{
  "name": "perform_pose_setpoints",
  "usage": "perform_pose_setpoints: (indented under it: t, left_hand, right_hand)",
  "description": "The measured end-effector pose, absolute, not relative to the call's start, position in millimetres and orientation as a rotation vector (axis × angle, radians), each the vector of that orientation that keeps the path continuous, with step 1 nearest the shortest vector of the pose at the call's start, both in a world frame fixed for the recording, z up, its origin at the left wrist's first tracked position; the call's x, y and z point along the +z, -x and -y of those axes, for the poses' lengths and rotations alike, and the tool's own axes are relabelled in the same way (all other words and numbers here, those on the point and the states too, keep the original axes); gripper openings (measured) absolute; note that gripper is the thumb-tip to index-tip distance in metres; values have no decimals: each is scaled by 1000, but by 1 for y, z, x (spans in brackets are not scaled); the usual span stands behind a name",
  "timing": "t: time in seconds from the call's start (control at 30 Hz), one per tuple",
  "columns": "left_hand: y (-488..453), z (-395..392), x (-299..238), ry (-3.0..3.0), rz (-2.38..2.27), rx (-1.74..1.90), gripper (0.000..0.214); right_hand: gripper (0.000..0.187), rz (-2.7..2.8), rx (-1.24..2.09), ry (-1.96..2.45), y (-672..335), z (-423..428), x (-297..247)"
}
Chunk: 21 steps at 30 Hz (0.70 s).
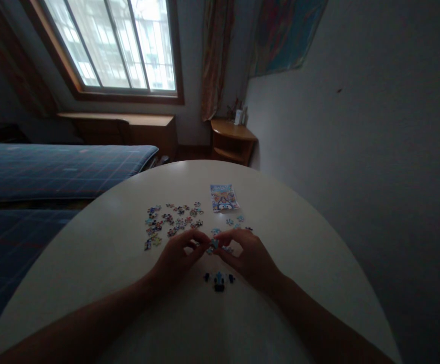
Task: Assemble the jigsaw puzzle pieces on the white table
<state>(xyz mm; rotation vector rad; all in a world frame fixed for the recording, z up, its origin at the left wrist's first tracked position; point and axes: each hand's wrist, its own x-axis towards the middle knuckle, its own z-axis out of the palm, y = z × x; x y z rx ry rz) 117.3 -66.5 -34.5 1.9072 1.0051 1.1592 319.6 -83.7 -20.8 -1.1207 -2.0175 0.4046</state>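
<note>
Over the middle of the table, a small light-blue jigsaw puzzle piece (214,243) sits between the fingertips of both hands. My left hand (180,253) pinches it from the left with thumb and forefinger. From the other side, my right hand (252,255) grips it with thumb and fingers. Closer to me lies a small joined cluster of black and light-blue puzzle pieces (218,281). A few light-blue pieces (230,222) rest beyond the right hand, and more lie partly hidden behind the fingers. Many mixed-colour loose pieces (180,222) spread out beyond the left hand.
A picture sheet (224,197) with a blue cartoon animal lies beyond the pieces on the round white table (303,242). Left of the table is a bed with a plaid cover (64,169). A wall (356,151) runs along the right; a corner shelf (233,130) stands behind.
</note>
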Motion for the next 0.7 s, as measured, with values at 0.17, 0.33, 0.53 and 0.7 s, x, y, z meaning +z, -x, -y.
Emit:
perform_pose_setpoints:
  t: [0.17, 0.33, 0.53, 0.7]
  left_hand:
    - [-116, 67, -36, -1906, -1011, 1158, 7]
    - [-116, 67, -36, -1924, -1005, 1161, 7]
    - [-115, 67, -36, -2034, -1038, 1154, 12]
    - [-113, 70, -41, -2442, -904, 871, 31]
  right_hand:
    - [21, 2018, 410, 1113, -320, 83, -21]
    - [19, 2021, 403, 1121, -319, 84, -21]
    - [22, 2078, 384, 1182, -330, 82, -16]
    - [22, 2182, 385, 1325, -361, 67, -13]
